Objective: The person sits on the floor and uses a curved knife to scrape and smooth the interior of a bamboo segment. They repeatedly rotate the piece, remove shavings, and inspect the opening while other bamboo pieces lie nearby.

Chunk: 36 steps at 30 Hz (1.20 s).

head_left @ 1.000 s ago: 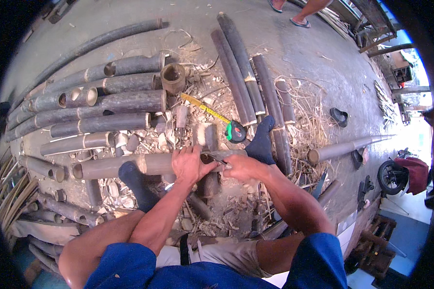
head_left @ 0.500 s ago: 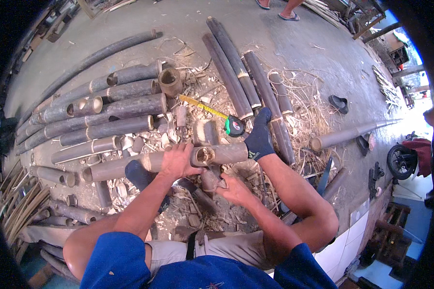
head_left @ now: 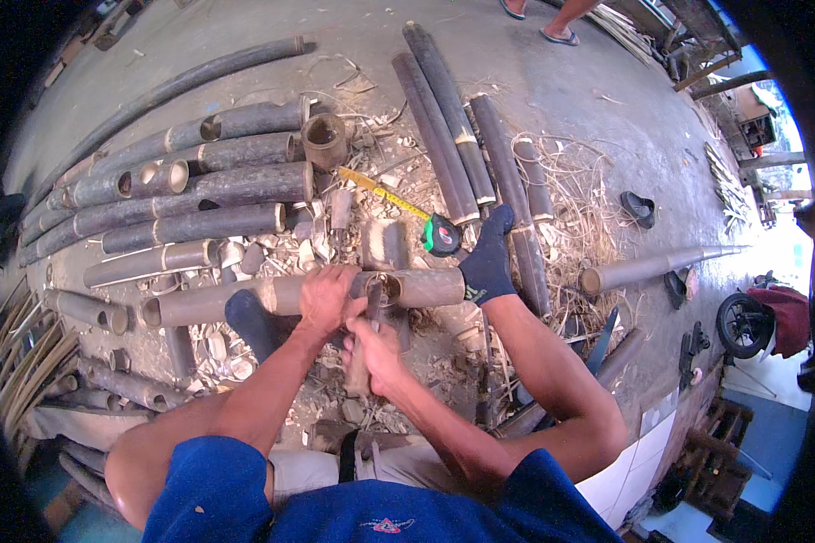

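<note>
A bamboo pole (head_left: 208,301) lies crosswise in front of me, with a hole cut through its wall right of the middle. My left hand (head_left: 328,299) wraps over the pole just left of that hole. Below it, my right hand (head_left: 378,355) is closed around a wooden-handled bladed tool (head_left: 359,376); its blade reaches up to the hole's left edge. Whether it is a knife or a chisel I cannot tell. Under the pole lies a short bamboo piece (head_left: 385,242). My socked feet touch the pole, the right one (head_left: 489,258) near its right end.
Several dark bamboo poles (head_left: 226,188) lie at the left, more (head_left: 435,136) beyond my right foot. A tape measure (head_left: 441,234) lies partly pulled out among shavings. A saw blade (head_left: 602,339) is by my right leg. Another person's feet (head_left: 561,34) show at the far edge.
My right hand has moved left with the tool and turned it, bringing the blade up to the hole. My left hand stays on the pole. The view has shifted slightly.
</note>
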Available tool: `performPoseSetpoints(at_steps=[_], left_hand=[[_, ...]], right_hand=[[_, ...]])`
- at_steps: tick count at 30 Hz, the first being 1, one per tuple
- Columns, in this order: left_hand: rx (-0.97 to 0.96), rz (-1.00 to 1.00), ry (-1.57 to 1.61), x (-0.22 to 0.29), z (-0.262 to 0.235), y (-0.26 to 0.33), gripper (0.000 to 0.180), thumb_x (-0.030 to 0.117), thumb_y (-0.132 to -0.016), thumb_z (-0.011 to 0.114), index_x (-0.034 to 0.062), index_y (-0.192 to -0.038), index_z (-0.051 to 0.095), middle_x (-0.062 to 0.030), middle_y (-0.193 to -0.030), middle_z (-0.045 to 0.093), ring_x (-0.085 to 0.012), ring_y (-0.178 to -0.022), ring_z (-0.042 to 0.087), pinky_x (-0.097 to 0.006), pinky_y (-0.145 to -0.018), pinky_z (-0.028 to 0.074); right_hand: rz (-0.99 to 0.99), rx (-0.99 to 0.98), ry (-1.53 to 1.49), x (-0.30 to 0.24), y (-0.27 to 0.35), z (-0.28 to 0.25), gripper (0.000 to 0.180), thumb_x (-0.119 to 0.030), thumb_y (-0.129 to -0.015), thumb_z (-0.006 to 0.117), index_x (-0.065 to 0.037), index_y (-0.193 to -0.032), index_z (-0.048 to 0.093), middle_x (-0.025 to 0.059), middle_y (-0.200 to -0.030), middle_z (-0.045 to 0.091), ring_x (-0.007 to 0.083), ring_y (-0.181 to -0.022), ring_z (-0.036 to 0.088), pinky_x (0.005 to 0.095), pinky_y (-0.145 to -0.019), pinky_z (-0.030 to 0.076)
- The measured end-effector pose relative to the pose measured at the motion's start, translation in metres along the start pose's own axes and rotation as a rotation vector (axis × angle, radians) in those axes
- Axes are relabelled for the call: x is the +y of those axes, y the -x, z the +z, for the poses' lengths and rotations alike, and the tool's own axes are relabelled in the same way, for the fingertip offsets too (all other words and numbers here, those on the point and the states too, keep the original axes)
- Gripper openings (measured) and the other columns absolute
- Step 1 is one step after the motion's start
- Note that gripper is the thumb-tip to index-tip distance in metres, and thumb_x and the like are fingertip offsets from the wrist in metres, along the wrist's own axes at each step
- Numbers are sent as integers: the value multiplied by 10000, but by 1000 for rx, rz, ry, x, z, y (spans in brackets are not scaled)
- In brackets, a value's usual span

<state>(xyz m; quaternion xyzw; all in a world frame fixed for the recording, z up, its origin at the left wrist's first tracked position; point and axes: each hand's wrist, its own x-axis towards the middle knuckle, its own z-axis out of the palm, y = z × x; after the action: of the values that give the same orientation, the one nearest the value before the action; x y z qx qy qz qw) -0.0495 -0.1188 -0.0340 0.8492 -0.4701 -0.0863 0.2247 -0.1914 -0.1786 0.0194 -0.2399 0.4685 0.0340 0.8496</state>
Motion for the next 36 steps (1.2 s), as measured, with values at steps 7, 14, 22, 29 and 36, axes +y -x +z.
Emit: performPoseSetpoints(at_steps=[7, 14, 22, 29, 36], left_hand=[[20, 50, -47, 9, -9, -1, 772, 654, -641, 804, 78, -1139, 673, -130, -1092, 714, -321, -1036, 671, -446, -936, 498], [-108, 137, -86, 3, -19, 2, 957, 597, -590, 860, 65, -1336, 582, -111, -1241, 653, -296, -1163, 612, -435, -991, 461], [-60, 108, 5, -10, 0, 6, 686, 435, -759, 792, 100, -1327, 602, -93, -1245, 663, -291, -1157, 614, -443, -1003, 454], [-107, -73, 69, -12, 2, 1, 539, 465, -822, 726, 128, -1239, 669, -93, -1186, 707, -285, -1119, 641, -437, -957, 474], [-126, 134, 46, -9, -17, 3, 763, 474, -728, 810, 109, -1363, 596, -114, -1306, 659, -317, -1184, 625, -460, -1013, 473]], right_hand=[[-277, -66, 614, -43, 62, -35, 354, -220, -938, 691, -95, -1243, 562, 41, -773, 599, 161, -573, 594, 345, -513, 495], [-299, -96, 1256, -48, 34, -49, 325, -327, -859, 700, -52, -1013, 622, 170, -846, 657, 373, -803, 654, 471, -776, 526], [-104, -48, 590, -23, 18, -20, 189, -208, -894, 700, -87, -982, 584, 49, -713, 580, 181, -543, 579, 371, -507, 498], [-37, 24, -232, -31, 4, 50, 162, -199, -904, 700, -107, -965, 582, 49, -715, 565, 193, -504, 532, 354, -453, 479], [-262, -37, 951, -28, 18, -24, 234, -220, -895, 696, -38, -1024, 626, 56, -746, 627, 176, -602, 602, 387, -547, 503]])
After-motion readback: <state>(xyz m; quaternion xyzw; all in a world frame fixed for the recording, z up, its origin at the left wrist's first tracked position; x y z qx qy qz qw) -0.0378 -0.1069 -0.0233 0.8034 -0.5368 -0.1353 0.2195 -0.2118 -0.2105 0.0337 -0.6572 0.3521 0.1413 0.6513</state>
